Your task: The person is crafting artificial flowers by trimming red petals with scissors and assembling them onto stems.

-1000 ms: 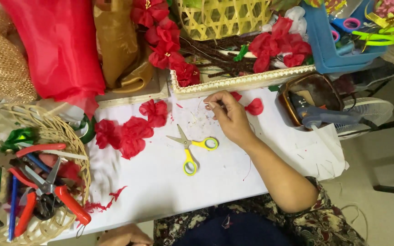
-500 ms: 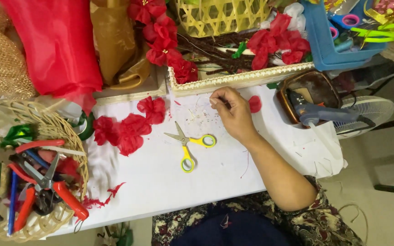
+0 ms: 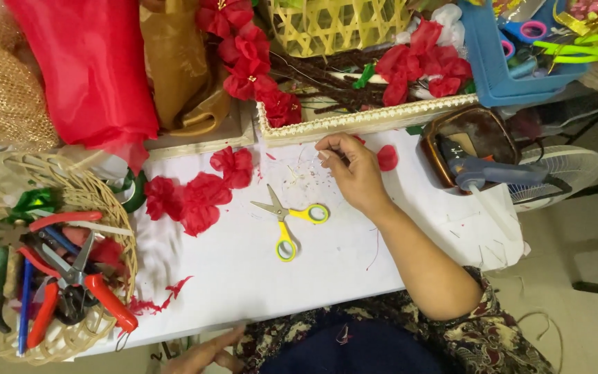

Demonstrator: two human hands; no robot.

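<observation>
My right hand [image 3: 354, 173] rests on the white table [image 3: 243, 277] just in front of a cream-edged tray [image 3: 354, 121]. Its fingertips are pinched together over tiny pale scraps. Whether they hold one is too small to tell. A red fabric petal [image 3: 387, 158] lies just right of the hand. Small scissors with yellow handles [image 3: 288, 221] lie shut a little to the hand's left. Further left lie red fabric flowers [image 3: 195, 197]. My left hand [image 3: 205, 354] shows at the bottom edge below the table, fingers spread and empty.
A woven basket [image 3: 115, 208] at the left holds red-handled pliers [image 3: 70, 277] and other tools. Red cloth [image 3: 88, 76] and gold cloth [image 3: 174, 69] lie at the back. A glue gun [image 3: 493, 173] sits in a brown dish at right, with a blue bin [image 3: 500, 69] behind it.
My right hand has stayed by the tray, its fingers working at the same spot. My left hand, out of sight half a second ago, shows again at the bottom edge.
</observation>
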